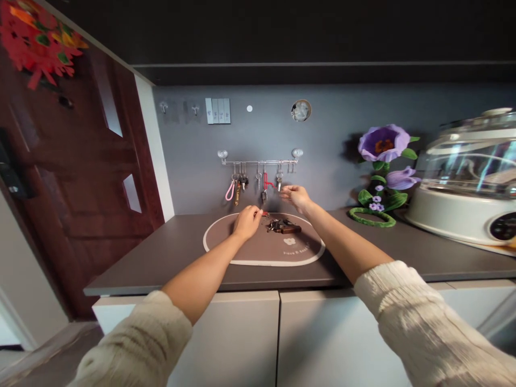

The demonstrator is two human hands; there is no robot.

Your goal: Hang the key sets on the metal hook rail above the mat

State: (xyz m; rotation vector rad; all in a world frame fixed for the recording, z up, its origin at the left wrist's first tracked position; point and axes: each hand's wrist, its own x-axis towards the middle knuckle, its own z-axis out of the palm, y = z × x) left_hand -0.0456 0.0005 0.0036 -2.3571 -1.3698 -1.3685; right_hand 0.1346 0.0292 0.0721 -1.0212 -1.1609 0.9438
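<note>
My left hand (248,221) is low over the brown mat (250,252), fingers curled together. A small red item (265,214) shows at its fingertips; whether it is gripped or lies on the mat I cannot make out. Just right of a hanging bunch of keys (279,183) is my right hand (297,197), its fingers loosely bent and slightly apart, with nothing visible in them. On the clear hook rail (262,162) hang several key rings, among them a pink loop (229,191) and a red strap (265,181). A pile of dark keys (278,226) with a brown holder (291,229) lies on the mat.
The mat lies on a dark counter (141,258) against a grey wall panel. Purple artificial flowers (382,142) and a white appliance with a clear cover (455,209) stand to the right. A dark upper cabinet (282,32) overhangs. A red-brown door (92,204) is left.
</note>
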